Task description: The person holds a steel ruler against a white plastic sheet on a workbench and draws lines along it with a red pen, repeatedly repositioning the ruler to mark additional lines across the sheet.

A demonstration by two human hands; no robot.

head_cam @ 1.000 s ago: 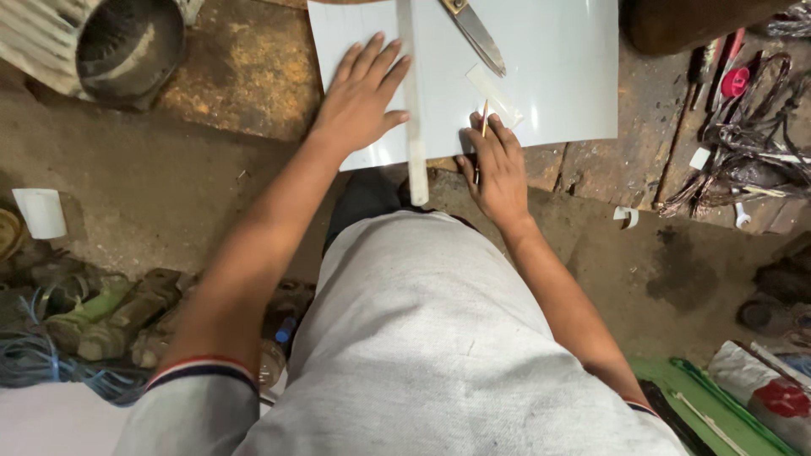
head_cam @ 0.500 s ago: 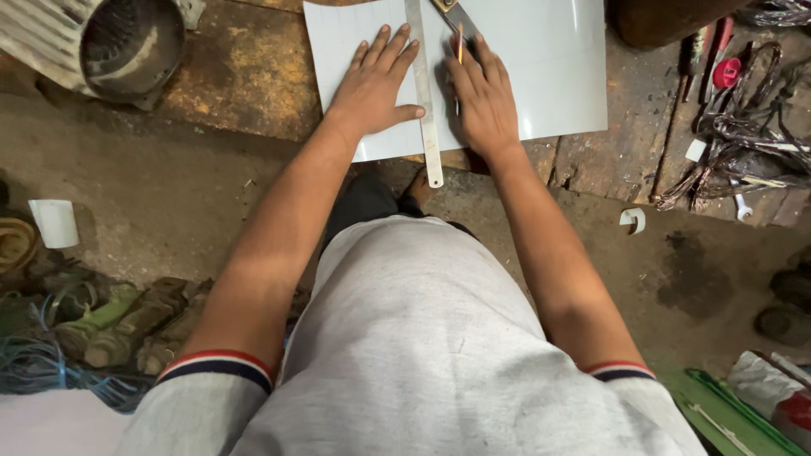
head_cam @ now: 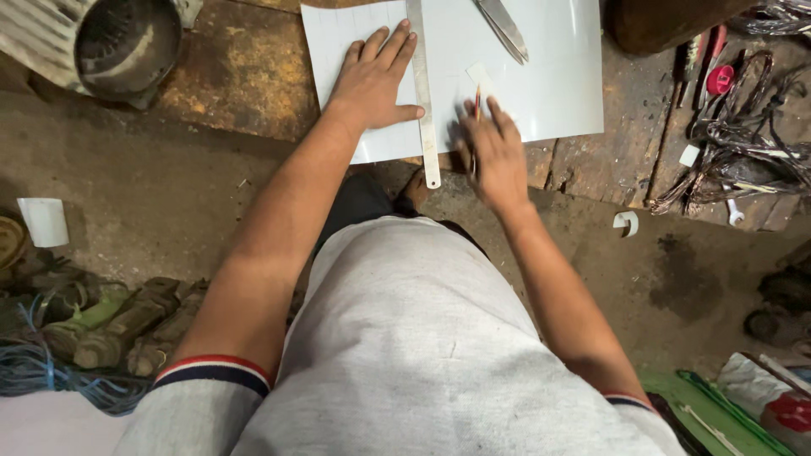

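Observation:
A white sheet (head_cam: 553,72) lies on a worn wooden workbench (head_cam: 228,80). A long metal ruler (head_cam: 421,93) runs across it towards me. My left hand (head_cam: 374,80) lies flat on the sheet just left of the ruler, fingers spread, thumb touching the ruler's edge. My right hand (head_cam: 492,156) sits right of the ruler at the sheet's near edge, blurred, holding a thin pencil (head_cam: 476,110) with its tip on the sheet.
Metal shears (head_cam: 503,27) lie on the sheet's far part. A tangle of wires and tools (head_cam: 735,135) sits at the right. A round dark machine part (head_cam: 127,42) is at top left. Shoes (head_cam: 101,325) and blue cable (head_cam: 51,380) lie on the floor.
My right hand with the pencil went up along the ruler, then came back down to the sheet's near edge. My left hand stays pressed flat beside the ruler.

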